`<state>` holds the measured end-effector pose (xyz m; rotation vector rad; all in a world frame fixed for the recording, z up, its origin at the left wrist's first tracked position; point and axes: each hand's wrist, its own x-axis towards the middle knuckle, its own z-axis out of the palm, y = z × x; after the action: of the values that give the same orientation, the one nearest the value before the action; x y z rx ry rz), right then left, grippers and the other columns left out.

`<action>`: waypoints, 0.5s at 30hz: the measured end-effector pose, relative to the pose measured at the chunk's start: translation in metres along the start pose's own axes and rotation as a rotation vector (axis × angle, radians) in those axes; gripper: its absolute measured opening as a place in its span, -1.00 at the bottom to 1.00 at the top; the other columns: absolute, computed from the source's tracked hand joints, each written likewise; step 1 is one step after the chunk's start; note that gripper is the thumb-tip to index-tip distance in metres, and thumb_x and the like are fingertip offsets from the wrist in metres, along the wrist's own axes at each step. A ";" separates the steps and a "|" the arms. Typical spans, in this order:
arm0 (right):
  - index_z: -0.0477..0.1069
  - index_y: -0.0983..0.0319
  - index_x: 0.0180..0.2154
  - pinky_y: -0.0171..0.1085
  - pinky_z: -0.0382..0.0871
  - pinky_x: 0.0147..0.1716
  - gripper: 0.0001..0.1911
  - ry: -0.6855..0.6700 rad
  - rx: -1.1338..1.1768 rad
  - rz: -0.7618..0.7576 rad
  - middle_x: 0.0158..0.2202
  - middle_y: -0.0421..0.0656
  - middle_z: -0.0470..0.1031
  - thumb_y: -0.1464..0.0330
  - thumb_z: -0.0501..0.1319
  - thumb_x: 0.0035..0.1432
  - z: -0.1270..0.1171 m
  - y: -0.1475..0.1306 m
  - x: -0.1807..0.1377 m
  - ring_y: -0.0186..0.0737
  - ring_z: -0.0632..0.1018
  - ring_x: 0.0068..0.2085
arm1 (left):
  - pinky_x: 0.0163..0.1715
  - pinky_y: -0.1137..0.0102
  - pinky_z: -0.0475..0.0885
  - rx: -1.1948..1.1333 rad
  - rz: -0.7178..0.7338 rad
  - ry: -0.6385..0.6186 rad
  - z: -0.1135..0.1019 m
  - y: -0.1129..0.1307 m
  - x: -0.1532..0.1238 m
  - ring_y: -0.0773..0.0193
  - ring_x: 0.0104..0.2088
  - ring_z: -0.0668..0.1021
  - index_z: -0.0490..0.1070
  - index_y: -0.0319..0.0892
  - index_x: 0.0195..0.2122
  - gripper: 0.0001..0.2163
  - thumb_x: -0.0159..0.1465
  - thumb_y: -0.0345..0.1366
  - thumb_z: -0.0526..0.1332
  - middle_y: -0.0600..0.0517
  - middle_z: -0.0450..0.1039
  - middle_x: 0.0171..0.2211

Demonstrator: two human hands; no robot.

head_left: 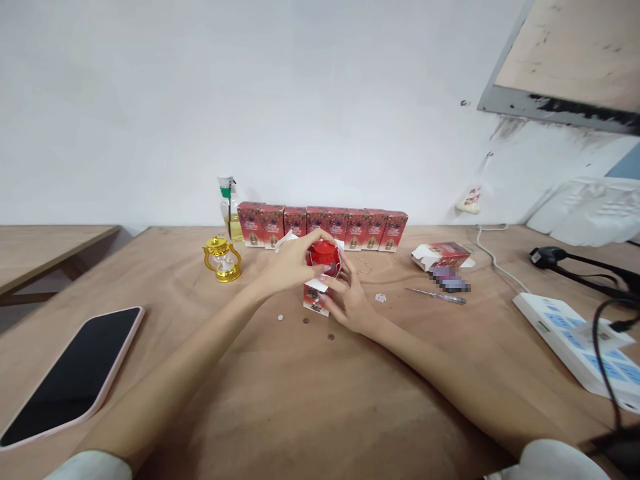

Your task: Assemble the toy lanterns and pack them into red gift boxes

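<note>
A small red lantern stands partly in the open top of a red printed box, in the middle of the table. My left hand is closed around the lantern's upper left side. On the right, my right hand has its fingers wrapped about the box's side and an open flap, near the lantern's lower part. White flaps stick out around the lantern. The lantern's base is hidden by the box and fingers. To the left a gold lantern stands upright.
Several red boxes line the wall, beside an oil bottle. An open box lies right, near a screwdriver. A phone lies left; a power strip is right. Coin-sized button cells lie in front.
</note>
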<state>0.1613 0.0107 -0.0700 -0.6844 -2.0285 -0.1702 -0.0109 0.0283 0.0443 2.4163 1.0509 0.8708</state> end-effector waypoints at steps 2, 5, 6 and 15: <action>0.11 0.07 0.13 -0.04 0.37 0.08 -0.49 -0.010 -0.007 0.011 0.35 -0.04 -0.33 0.48 0.14 0.17 0.000 0.000 -0.001 -0.08 0.39 0.14 | -0.21 0.33 0.37 0.016 0.000 0.004 -0.001 0.001 0.000 0.23 -0.24 0.51 0.33 -0.07 -0.08 -0.66 0.07 -0.37 0.17 0.08 0.49 -0.18; 0.14 0.04 0.12 -0.02 0.35 0.10 -0.51 -0.011 0.029 0.043 0.34 -0.07 -0.28 0.46 0.14 0.18 -0.001 -0.001 0.000 -0.08 0.35 0.18 | -0.23 0.36 0.36 0.034 0.019 0.003 -0.001 0.003 -0.001 0.25 -0.25 0.50 0.36 -0.09 -0.10 -0.70 0.10 -0.36 0.16 0.08 0.49 -0.20; 0.15 0.04 0.10 -0.02 0.34 0.11 -0.53 -0.003 0.051 0.057 0.34 -0.07 -0.26 0.45 0.15 0.18 -0.002 -0.002 0.001 -0.08 0.33 0.20 | -0.25 0.38 0.35 0.047 0.022 -0.003 -0.001 0.003 -0.001 0.26 -0.27 0.50 0.37 -0.10 -0.12 -0.73 0.12 -0.35 0.15 0.08 0.50 -0.23; 0.29 0.11 -0.08 0.03 0.24 0.16 -0.73 0.088 0.180 0.107 0.28 -0.05 -0.10 0.40 0.18 0.15 -0.003 -0.014 0.013 0.00 0.16 0.29 | -0.38 0.44 0.29 0.252 0.012 -0.110 -0.008 0.009 -0.003 0.26 -0.36 0.48 0.40 -0.16 -0.19 -0.79 0.15 -0.28 0.14 0.03 0.49 -0.34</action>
<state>0.1512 0.0029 -0.0550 -0.6585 -1.8917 0.0436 -0.0130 0.0207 0.0537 2.6446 1.1657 0.6327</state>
